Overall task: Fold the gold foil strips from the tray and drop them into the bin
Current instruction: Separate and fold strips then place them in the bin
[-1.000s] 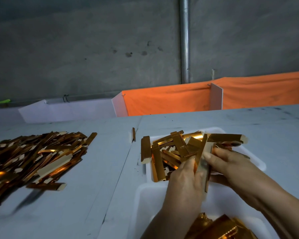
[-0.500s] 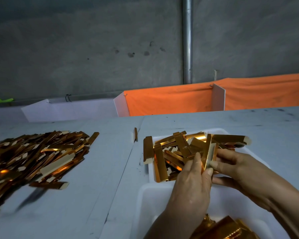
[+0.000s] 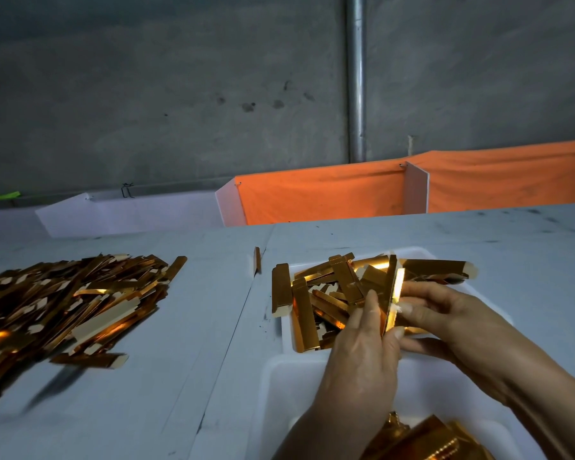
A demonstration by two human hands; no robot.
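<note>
Both hands meet over the shallow white plastic tray (image 3: 422, 252), which carries a loose heap of flat gold foil strips (image 3: 332, 287). The left hand (image 3: 362, 343) and the right hand (image 3: 445, 313) together pinch one narrow gold foil strip (image 3: 393, 293), held on edge and nearly upright between the thumbs and fingertips of both hands. The step in hand appears to be the fold itself.

To do it well, the crease should run the whole length of the strip: thumbs pressing from opposite sides, edges lined up before pressure goes on. Foil card of this kind probably springs back, so a firm pinch along the line seems advisable.

The deep white plastic bin (image 3: 279, 393) sits directly below the wrists, holding folded gold pieces (image 3: 425, 439) at its near end; release should be a short drop. A large pile of gold strips (image 3: 63, 303) lies well apart on the pale grey table (image 3: 196, 360).
</note>
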